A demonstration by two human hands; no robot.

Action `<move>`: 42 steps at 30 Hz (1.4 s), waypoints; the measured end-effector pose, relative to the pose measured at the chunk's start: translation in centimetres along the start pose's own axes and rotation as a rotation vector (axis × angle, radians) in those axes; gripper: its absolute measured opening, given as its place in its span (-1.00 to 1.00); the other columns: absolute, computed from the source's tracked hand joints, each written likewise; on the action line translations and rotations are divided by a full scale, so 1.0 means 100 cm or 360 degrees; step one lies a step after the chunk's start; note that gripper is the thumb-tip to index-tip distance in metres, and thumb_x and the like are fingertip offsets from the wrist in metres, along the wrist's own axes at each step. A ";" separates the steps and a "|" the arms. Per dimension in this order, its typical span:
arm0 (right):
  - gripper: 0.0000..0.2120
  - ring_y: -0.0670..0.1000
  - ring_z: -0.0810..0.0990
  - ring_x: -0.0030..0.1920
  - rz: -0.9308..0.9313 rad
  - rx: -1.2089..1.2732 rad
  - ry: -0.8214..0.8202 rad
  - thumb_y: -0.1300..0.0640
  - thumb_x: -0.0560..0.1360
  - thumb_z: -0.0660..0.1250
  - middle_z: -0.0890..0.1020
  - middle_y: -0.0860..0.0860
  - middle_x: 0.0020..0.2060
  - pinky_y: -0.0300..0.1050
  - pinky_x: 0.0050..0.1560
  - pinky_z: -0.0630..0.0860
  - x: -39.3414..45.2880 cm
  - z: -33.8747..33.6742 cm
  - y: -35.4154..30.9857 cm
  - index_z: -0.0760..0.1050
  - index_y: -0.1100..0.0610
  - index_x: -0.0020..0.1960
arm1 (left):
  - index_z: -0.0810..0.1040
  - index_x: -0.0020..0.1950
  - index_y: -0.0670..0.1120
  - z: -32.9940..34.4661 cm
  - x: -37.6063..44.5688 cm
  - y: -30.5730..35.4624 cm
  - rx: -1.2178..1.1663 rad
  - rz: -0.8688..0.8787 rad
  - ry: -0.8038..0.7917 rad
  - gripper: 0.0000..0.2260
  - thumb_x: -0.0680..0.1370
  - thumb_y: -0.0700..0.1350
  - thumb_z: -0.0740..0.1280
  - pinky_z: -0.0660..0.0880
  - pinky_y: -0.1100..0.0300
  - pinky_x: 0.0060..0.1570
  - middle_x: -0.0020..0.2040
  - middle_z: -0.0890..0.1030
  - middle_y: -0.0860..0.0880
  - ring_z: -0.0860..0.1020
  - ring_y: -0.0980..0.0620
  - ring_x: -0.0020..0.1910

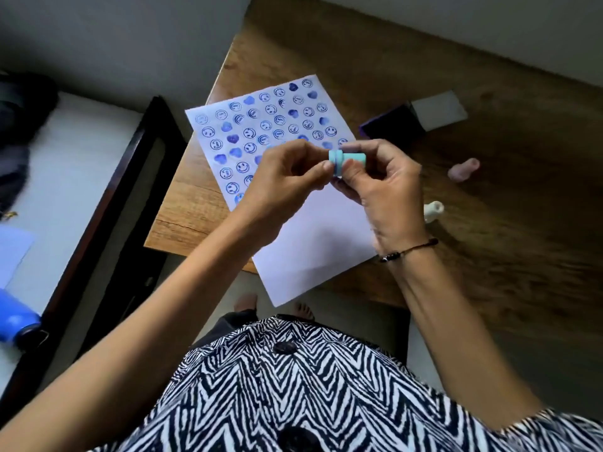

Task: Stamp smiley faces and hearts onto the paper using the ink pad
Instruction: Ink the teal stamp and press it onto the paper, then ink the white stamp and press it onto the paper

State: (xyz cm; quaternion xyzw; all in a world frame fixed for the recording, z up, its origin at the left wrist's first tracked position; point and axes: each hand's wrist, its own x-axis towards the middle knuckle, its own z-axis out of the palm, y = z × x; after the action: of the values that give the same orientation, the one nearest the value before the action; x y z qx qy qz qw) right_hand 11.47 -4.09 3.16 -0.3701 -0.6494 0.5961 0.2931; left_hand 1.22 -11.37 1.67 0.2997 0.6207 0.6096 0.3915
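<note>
A white paper (pixel 313 243) lies on the wooden table (pixel 489 177), its far half covered with several blue smiley faces and hearts. Above the paper's middle both hands hold a small teal stamp (pixel 346 159). My right hand (pixel 381 190) grips the stamp's body between thumb and fingers. My left hand (pixel 287 177) pinches its wider end with the fingertips. The ink pad (pixel 391 125), dark purple with its white lid open beside it, sits on the table to the right of the paper.
A pink stamp (pixel 463 169) and a white stamp (pixel 433 211) lie on the table right of my hands. A bed with a dark frame (pixel 107 197) stands left of the table. A blue bottle (pixel 16 321) rests at the left edge.
</note>
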 end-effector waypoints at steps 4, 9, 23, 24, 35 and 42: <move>-0.90 0.08 0.63 0.04 -0.0052 -0.0075 0.0177 0.30 0.46 0.32 0.60 0.15 -0.01 -0.08 -0.08 0.65 -0.004 -0.014 -0.001 0.51 0.22 -0.02 | 0.54 -0.08 -0.19 0.020 0.007 0.004 0.0067 0.0097 -0.0069 -0.92 0.48 -0.23 0.28 0.41 0.22 -0.23 -0.24 0.53 -0.15 0.45 0.06 -0.27; -0.89 -0.02 0.61 0.02 -0.0097 -0.0453 0.0279 0.26 0.45 0.34 0.59 0.01 -0.06 -0.21 -0.07 0.62 0.010 -0.066 -0.008 0.53 0.15 -0.03 | 0.58 0.00 -0.12 0.058 0.030 0.011 0.0212 0.0047 -0.0297 -0.85 0.49 -0.13 0.28 0.38 0.05 -0.18 -0.19 0.58 -0.12 0.46 0.02 -0.21; -0.75 0.25 0.45 0.17 0.0049 -0.1893 0.0396 0.27 0.46 0.29 0.49 0.25 0.14 0.05 0.11 0.41 0.022 -0.136 0.031 0.45 0.16 0.14 | 0.59 0.00 -0.06 0.101 0.037 -0.010 0.0267 -0.0178 -0.0422 -0.86 0.50 -0.17 0.27 0.49 0.13 -0.11 -0.09 0.63 -0.11 0.55 -0.05 -0.10; -0.75 0.26 0.44 0.16 -0.0017 -0.1900 0.0416 0.24 0.46 0.30 0.48 0.25 0.14 0.05 0.08 0.41 0.018 -0.134 0.027 0.44 0.16 0.13 | 0.59 0.00 -0.06 0.100 0.037 -0.011 0.0255 -0.0181 -0.0404 -0.86 0.50 -0.18 0.27 0.50 0.16 -0.13 -0.12 0.62 -0.08 0.55 -0.03 -0.11; -0.87 0.12 0.57 0.11 0.0000 -0.0983 0.0297 0.26 0.41 0.38 0.63 0.11 -0.03 0.00 0.17 0.50 0.008 -0.097 0.018 0.58 0.14 -0.05 | 0.56 0.07 -0.13 0.083 0.035 -0.019 0.0000 -0.0257 -0.0368 -0.80 0.49 -0.27 0.26 0.48 0.24 -0.11 -0.16 0.59 -0.09 0.53 0.00 -0.16; -0.88 0.03 0.65 -0.09 0.0039 -0.0547 0.0371 0.25 0.41 0.39 0.62 -0.02 -0.17 -0.12 -0.14 0.65 0.018 -0.085 0.011 0.57 0.13 -0.05 | 0.58 -0.08 -0.14 0.076 0.040 -0.007 -0.0255 -0.0312 -0.0358 -0.87 0.51 -0.20 0.24 0.53 0.32 -0.16 -0.20 0.59 -0.11 0.55 0.09 -0.26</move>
State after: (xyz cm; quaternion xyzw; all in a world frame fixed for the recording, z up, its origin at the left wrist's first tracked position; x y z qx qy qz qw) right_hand 17.54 2.16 2.98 -0.4889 -0.6987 0.4333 0.2915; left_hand 5.73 -4.08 0.85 0.2718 0.5488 0.5786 0.5387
